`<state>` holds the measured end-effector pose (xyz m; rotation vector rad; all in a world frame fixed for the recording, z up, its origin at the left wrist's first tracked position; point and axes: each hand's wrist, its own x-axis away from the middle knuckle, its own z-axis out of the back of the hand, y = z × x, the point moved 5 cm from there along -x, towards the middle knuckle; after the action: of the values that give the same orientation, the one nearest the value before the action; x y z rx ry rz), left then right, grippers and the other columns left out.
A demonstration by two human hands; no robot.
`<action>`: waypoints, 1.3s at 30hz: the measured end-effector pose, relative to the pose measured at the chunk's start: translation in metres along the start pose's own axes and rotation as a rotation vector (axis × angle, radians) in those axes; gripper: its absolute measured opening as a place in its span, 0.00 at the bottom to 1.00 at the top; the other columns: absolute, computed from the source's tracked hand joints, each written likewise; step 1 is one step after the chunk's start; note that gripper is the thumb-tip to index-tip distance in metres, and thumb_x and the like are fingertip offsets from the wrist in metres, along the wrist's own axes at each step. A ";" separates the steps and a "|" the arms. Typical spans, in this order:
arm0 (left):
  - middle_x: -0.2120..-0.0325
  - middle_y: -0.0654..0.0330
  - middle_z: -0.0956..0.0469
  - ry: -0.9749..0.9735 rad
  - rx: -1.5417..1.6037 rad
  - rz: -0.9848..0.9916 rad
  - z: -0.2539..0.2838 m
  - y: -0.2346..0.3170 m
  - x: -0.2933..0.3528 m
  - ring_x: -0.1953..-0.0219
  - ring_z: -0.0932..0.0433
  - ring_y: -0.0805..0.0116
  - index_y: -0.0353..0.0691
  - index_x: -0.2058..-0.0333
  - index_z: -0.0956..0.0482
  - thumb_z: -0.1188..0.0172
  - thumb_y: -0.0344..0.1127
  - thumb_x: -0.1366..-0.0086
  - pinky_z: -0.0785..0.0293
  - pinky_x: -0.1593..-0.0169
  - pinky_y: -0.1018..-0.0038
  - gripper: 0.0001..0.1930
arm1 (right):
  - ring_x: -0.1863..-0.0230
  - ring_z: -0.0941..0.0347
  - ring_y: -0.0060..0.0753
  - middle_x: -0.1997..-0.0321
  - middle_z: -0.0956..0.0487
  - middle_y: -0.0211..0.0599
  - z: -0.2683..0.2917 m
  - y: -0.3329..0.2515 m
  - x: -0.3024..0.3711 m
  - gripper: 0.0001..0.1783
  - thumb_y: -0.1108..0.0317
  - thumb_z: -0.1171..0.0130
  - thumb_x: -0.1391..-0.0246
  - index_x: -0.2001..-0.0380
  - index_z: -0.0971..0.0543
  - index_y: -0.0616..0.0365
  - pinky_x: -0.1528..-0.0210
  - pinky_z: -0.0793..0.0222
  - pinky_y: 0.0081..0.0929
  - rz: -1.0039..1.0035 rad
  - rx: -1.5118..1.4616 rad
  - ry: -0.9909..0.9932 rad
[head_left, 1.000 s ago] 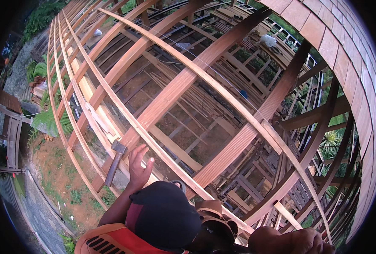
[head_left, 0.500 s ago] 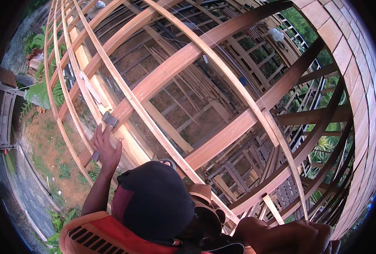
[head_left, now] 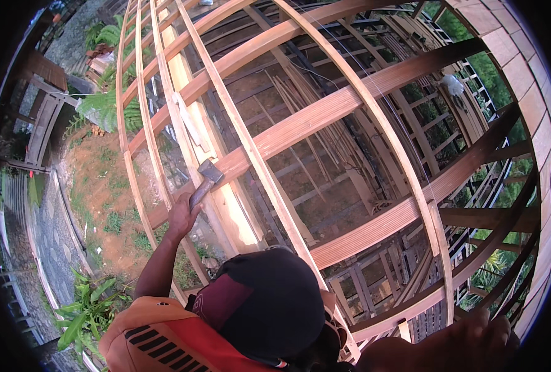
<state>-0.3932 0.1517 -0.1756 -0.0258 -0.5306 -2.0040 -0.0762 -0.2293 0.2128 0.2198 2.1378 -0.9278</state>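
Observation:
At the lower right my right hand point(head_left: 483, 332) shows in deep shadow, its fingers curled with the knuckles up; what it grips, if anything, is hidden. My left hand is out of the picture. Close in front, a co-worker in a dark cap point(head_left: 263, 304) and an orange shirt point(head_left: 151, 319) leans over the timber frame. The co-worker's hand point(head_left: 182, 217) holds a hammer point(head_left: 210, 173) by its handle. The hammer's head lies against a reddish curved rafter point(head_left: 306, 124), beside a thin lengthwise batten point(head_left: 244, 133).
More battens point(head_left: 140, 93) and rafters cross the open frame. A pale plank point(head_left: 229, 211) runs below the hammer. Far down are stacked boards point(head_left: 313, 142) and bare soil point(head_left: 111, 186). Roof shingles point(head_left: 505, 53) line the right side. A clear plastic bag point(head_left: 453, 85) hangs at the far right.
The whole view has shifted, so the frame and the co-worker appear farther right. The co-worker's hand now wraps the hammer's handle lower down, and the hammer is tilted more. My right hand stays at the lower right.

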 end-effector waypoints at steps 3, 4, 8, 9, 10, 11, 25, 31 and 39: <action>0.58 0.42 0.22 0.009 0.090 0.082 0.001 0.021 0.003 0.55 0.23 0.39 0.35 0.52 0.27 0.36 0.46 0.38 0.28 0.52 0.50 0.23 | 0.49 0.29 0.33 0.41 0.29 0.51 0.025 0.046 0.020 0.31 0.44 0.39 0.40 0.47 0.31 0.59 0.51 0.32 0.26 -0.274 0.661 -0.152; 0.58 0.42 0.22 0.010 0.088 0.096 -0.002 0.022 0.007 0.55 0.23 0.39 0.35 0.52 0.27 0.36 0.46 0.38 0.28 0.52 0.50 0.23 | 0.52 0.28 0.32 0.43 0.28 0.50 0.043 0.063 0.032 0.34 0.43 0.38 0.42 0.47 0.30 0.61 0.53 0.32 0.26 -0.383 0.677 -0.142; 0.63 0.44 0.22 0.172 0.246 0.025 0.008 0.050 0.008 0.60 0.21 0.44 0.33 0.55 0.26 0.35 0.42 0.39 0.27 0.56 0.56 0.20 | 0.51 0.26 0.30 0.49 0.23 0.45 0.040 0.141 0.066 0.22 0.63 0.34 0.43 0.52 0.27 0.67 0.48 0.30 0.27 -0.901 0.643 -0.311; 0.65 0.45 0.22 0.143 0.369 -0.069 0.014 0.073 0.006 0.63 0.21 0.49 0.33 0.55 0.26 0.35 0.42 0.39 0.27 0.58 0.59 0.20 | 0.51 0.26 0.30 0.49 0.23 0.43 0.045 0.159 0.085 0.21 0.65 0.33 0.43 0.52 0.27 0.66 0.47 0.31 0.28 -1.028 0.568 -0.309; 0.67 0.47 0.22 0.107 0.502 -0.169 0.015 0.100 0.004 0.66 0.22 0.53 0.32 0.55 0.26 0.36 0.41 0.38 0.27 0.61 0.61 0.20 | 0.50 0.26 0.29 0.48 0.22 0.43 0.048 0.173 0.103 0.22 0.67 0.33 0.44 0.51 0.27 0.65 0.45 0.31 0.28 -1.144 0.478 -0.299; 0.69 0.49 0.23 0.036 0.596 -0.257 0.022 0.133 0.003 0.68 0.23 0.57 0.32 0.54 0.27 0.36 0.42 0.38 0.28 0.62 0.64 0.21 | 0.48 0.26 0.30 0.47 0.22 0.43 0.047 0.185 0.122 0.24 0.66 0.32 0.45 0.49 0.28 0.65 0.43 0.32 0.29 -1.242 0.364 -0.286; 0.82 0.73 0.38 -0.419 0.978 -0.255 0.041 0.225 0.032 0.79 0.41 0.84 0.43 0.73 0.34 0.36 0.32 0.38 0.44 0.74 0.79 0.12 | 0.45 0.25 0.51 0.50 0.23 0.48 0.133 0.084 0.003 0.41 0.43 0.31 0.51 0.40 0.30 0.56 0.43 0.28 0.45 -0.962 1.514 -1.390; 0.83 0.70 0.35 0.000 1.023 -0.241 0.129 0.246 0.058 0.82 0.38 0.81 0.42 0.73 0.32 0.37 0.31 0.38 0.44 0.78 0.79 0.11 | 0.44 0.25 0.56 0.46 0.21 0.50 0.251 0.047 0.095 0.44 0.41 0.29 0.55 0.41 0.28 0.56 0.41 0.29 0.45 -1.277 1.306 -1.236; 0.81 0.67 0.38 0.386 0.965 -0.430 0.242 0.277 0.163 0.83 0.38 0.78 0.36 0.57 0.30 0.38 0.34 0.34 0.40 0.79 0.80 0.12 | 0.45 0.24 0.54 0.49 0.21 0.52 0.252 0.107 0.204 0.38 0.44 0.30 0.53 0.46 0.26 0.59 0.43 0.28 0.46 -1.118 1.026 -1.621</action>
<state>-0.2852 -0.0006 0.1805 1.1136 -1.2594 -1.8752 -0.0203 -0.3521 -0.1009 -1.0017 0.0158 -1.7784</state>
